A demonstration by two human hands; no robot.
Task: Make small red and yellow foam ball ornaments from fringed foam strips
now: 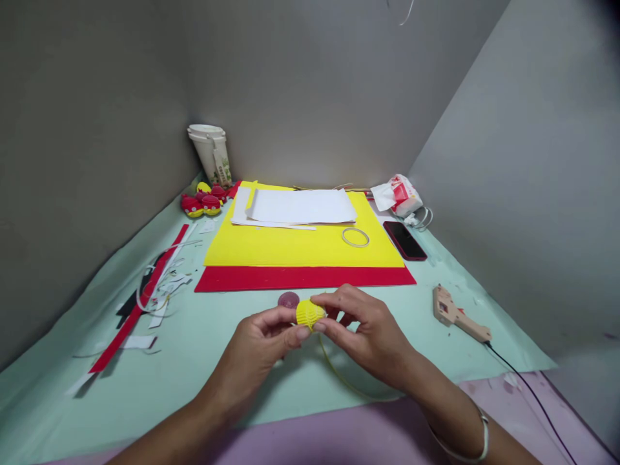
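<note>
Left hand (264,336): you pinch one side of the yellow piece (308,314).
Right hand (372,323): your fingertips grip its other side.
Yellow piece: between your hands, over the green cover (194,355).
White cup (206,150): printing too small to read.

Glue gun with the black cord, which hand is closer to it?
Right. The right hand is to the left of the glue gun, not touching it. The left hand is farther left, across the yellow ridged piece.
</note>
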